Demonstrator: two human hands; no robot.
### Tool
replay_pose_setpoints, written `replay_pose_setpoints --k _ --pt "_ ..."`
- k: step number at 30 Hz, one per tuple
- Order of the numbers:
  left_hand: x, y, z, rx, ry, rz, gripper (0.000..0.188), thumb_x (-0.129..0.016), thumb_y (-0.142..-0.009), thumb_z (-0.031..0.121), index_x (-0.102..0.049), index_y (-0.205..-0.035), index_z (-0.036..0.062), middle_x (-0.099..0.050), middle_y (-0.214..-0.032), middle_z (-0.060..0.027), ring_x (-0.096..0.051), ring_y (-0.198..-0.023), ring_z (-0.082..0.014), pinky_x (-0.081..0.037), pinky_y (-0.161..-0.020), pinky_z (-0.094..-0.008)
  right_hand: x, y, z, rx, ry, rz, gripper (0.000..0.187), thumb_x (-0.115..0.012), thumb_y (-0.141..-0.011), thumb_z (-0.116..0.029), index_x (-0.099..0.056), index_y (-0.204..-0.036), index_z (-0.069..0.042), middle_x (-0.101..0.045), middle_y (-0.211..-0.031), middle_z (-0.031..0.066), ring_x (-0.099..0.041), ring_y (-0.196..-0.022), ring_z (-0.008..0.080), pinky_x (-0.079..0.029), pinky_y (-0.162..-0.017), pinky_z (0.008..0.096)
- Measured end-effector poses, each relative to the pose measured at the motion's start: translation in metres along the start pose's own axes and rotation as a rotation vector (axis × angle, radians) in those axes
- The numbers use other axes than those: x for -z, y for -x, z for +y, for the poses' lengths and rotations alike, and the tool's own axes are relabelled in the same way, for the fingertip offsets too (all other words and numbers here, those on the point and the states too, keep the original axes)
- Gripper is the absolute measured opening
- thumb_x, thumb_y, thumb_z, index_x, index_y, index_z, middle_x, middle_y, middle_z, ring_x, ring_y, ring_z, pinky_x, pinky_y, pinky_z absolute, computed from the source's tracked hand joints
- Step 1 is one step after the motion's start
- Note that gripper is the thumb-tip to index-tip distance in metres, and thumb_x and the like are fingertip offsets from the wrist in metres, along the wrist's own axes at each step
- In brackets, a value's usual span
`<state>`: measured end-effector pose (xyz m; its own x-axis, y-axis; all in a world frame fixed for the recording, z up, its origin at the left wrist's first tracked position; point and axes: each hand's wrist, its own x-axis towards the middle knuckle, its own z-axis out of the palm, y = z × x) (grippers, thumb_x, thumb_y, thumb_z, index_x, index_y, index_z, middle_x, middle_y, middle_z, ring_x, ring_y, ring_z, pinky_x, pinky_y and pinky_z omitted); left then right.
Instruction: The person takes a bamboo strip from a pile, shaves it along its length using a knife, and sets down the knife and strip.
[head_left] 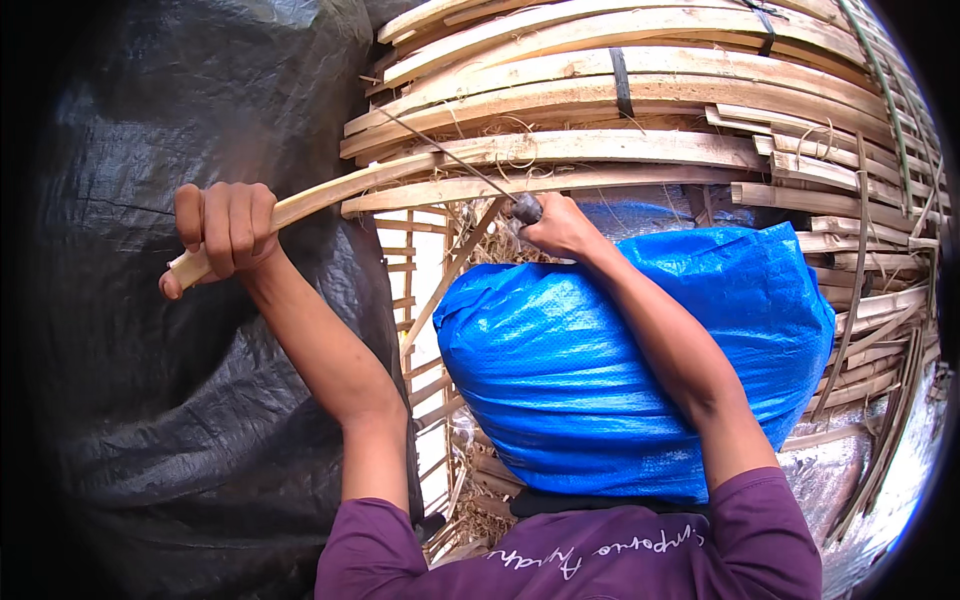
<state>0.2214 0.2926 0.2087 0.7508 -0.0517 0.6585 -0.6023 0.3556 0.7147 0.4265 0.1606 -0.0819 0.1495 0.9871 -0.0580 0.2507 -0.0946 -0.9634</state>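
My left hand (pixel 228 235) is closed in a fist around the near end of a pale wooden strip (pixel 340 188). From that fist the strip curves up and to the right, in front of the stacked strips. At the centre my right hand (pixel 565 228) is wrapped round the dark handle of a knife (pixel 526 208). Its thin blade points up and left and crosses the strip. Whether the edge is cutting into the wood cannot be told. A blue plastic sheet (pixel 550 370) covers my lap, under my right forearm.
Bundles of pale wooden strips (pixel 740 92) with dark ties lie across the back and right. Black plastic sheeting (pixel 130 400) fills the left side. Between them are a slatted frame (pixel 425 226) and fibrous shavings (pixel 490 238). Silvery sheeting (pixel 825 475) shows at the lower right.
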Motion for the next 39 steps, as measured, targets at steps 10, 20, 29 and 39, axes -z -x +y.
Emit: replay_pose_setpoints --k 10,20,29,39 --pt "-0.007 -0.016 -0.009 0.063 0.051 -0.074 0.041 -0.076 -0.078 0.026 -0.038 -0.08 0.012 -0.039 -0.04 0.0042 -0.029 -0.029 -0.0018 -0.012 -0.036 -0.0194 0.011 0.015 -0.043 -0.001 -0.071 -0.072 0.022 -0.064 -0.071 -0.018 -0.058 -0.078 0.001 -0.061 -0.066 0.016 -0.059 -0.063 0.0253 -0.047 -0.064 0.0402" --pt "-0.012 -0.001 -0.014 0.019 0.01 -0.1 0.041 -0.077 -0.076 0.027 -0.039 -0.078 0.0121 -0.042 -0.04 0.003 -0.031 -0.03 -0.0019 -0.012 -0.035 -0.0188 0.004 -0.002 0.011 -0.173 -0.006 -0.005 0.02 -0.065 -0.071 -0.018 -0.062 -0.078 0.0 -0.064 -0.068 0.0157 -0.063 -0.065 0.0212 -0.05 -0.065 0.0377" --pt "-0.014 -0.033 -0.041 0.164 0.037 -0.23 0.051 -0.078 -0.073 0.032 -0.03 -0.06 0.0171 -0.043 -0.04 0.0025 -0.024 -0.03 -0.0045 -0.009 -0.035 -0.024 0.021 0.015 -0.023 -0.038 0.028 -0.011 0.024 -0.064 -0.072 -0.022 -0.059 -0.078 0.001 -0.061 -0.065 0.0149 -0.056 -0.061 0.0228 -0.046 -0.062 0.0405" --pt "-0.03 -0.032 -0.049 0.319 -0.005 -0.428 0.035 -0.077 -0.079 0.025 -0.048 -0.077 0.0055 -0.044 -0.047 0.0031 -0.035 -0.03 -0.006 -0.014 -0.033 -0.0231 0.034 0.027 -0.09 0.138 -0.17 -0.268 0.015 -0.067 -0.067 -0.01 -0.055 -0.071 -0.001 -0.054 -0.06 0.0047 -0.049 -0.06 0.0112 -0.043 -0.057 0.0328"
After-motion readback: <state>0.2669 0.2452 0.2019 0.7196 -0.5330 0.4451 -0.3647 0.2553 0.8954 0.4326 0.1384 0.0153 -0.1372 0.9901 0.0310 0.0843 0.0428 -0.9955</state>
